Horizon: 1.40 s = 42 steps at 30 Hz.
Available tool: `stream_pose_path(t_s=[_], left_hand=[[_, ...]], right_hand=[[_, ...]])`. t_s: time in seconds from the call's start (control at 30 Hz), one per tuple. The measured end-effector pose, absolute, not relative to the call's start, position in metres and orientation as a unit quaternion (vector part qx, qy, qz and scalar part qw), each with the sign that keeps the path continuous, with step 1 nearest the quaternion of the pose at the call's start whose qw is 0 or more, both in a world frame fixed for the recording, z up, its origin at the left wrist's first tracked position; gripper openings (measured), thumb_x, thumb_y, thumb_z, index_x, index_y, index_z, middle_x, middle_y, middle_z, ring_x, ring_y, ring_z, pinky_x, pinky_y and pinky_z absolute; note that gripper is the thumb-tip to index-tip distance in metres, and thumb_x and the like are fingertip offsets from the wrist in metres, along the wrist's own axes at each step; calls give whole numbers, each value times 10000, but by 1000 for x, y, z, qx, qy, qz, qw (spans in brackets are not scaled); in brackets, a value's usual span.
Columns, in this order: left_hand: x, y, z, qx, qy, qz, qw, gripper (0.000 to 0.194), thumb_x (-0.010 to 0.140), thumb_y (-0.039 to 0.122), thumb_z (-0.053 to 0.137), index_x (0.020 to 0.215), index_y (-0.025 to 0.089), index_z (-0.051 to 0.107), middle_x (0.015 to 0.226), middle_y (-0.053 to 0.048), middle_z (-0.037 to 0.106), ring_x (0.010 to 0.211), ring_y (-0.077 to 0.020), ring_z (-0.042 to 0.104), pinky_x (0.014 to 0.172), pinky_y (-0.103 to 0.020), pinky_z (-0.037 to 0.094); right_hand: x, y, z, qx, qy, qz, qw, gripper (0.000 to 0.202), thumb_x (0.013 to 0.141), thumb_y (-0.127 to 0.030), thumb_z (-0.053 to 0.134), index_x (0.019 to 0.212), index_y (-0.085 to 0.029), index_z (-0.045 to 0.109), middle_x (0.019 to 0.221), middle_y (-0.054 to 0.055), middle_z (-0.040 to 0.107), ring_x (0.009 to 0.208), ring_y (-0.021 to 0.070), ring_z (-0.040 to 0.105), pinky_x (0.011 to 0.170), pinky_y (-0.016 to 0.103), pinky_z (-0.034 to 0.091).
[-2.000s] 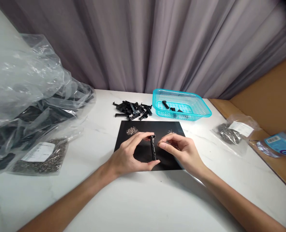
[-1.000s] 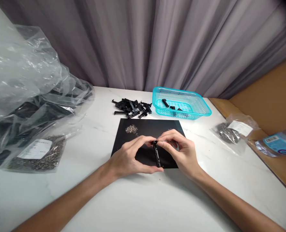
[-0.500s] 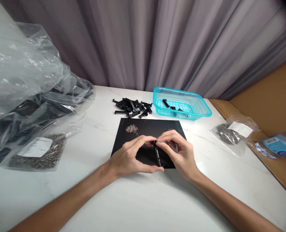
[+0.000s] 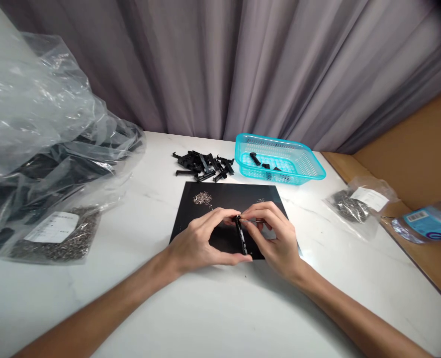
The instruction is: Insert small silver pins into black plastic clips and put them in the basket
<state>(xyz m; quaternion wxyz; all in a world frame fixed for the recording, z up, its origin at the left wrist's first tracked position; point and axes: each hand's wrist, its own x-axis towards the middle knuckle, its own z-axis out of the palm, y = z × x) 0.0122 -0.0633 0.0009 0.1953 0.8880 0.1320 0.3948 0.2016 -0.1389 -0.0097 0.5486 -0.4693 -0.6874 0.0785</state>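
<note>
My left hand (image 4: 203, 238) grips a narrow black plastic part (image 4: 241, 234) by its two ends, thumb at the near end and fingertips at the far end. A thin metal tool (image 4: 250, 221) is pinched in my right hand (image 4: 278, 236), its tip at the far end of the black part. Both hands are over a black mat (image 4: 220, 194). On the mat lie a pile of small metal pieces (image 4: 202, 198) at the back left and a smaller group (image 4: 261, 200) at the back right, partly behind my right hand.
Behind the mat are a heap of black parts (image 4: 201, 164) and a turquoise basket (image 4: 306, 176) holding several more. Plastic bags (image 4: 89, 144) and a bag of metal pieces (image 4: 69, 243) fill the left. Another bag (image 4: 354, 206) and a blue-labelled package (image 4: 425, 223) lie right, near cardboard (image 4: 410, 149).
The right thumb and fingers have shifted slightly around the tool at the part's far end. The left hand keeps its grip, and the whole view has moved a little.
</note>
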Motion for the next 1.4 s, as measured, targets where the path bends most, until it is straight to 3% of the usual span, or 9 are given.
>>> stream_pose_path(t_s=[0.57,0.83,1.17,1.4], left_hand=[[13,-63,1,888,135,388,207,652,735,419,886,1263,199,574,1015,-57,726,864,-202,731,821,-329,647],[14,-65,1,883,147,390,217,644,717,390,902,1238,193,579,1015,-55,715,869,-201,727,819,-332,642],[11,-67,3,877,174,353,277,601,708,343,904,1205,209,593,1013,-34,698,887,-193,718,828,-318,618],[11,-65,0,881,190,317,296,537,731,360,879,1173,212,612,995,-27,705,902,-199,709,843,-337,614]], right_hand=[[199,-141,-11,-504,-677,46,535,141,971,-127,624,1045,-236,676,997,59,657,782,167,631,573,303,522],[200,-142,-20,-474,-705,-21,527,238,965,-68,605,1103,-241,694,1017,75,701,851,193,691,659,343,596],[204,-141,-20,-452,-738,-4,501,274,933,-37,576,1098,-228,681,1008,89,682,759,166,674,552,295,579],[212,-139,-24,-435,-779,38,450,250,994,-91,518,1128,-216,688,1045,96,686,835,186,701,646,322,607]])
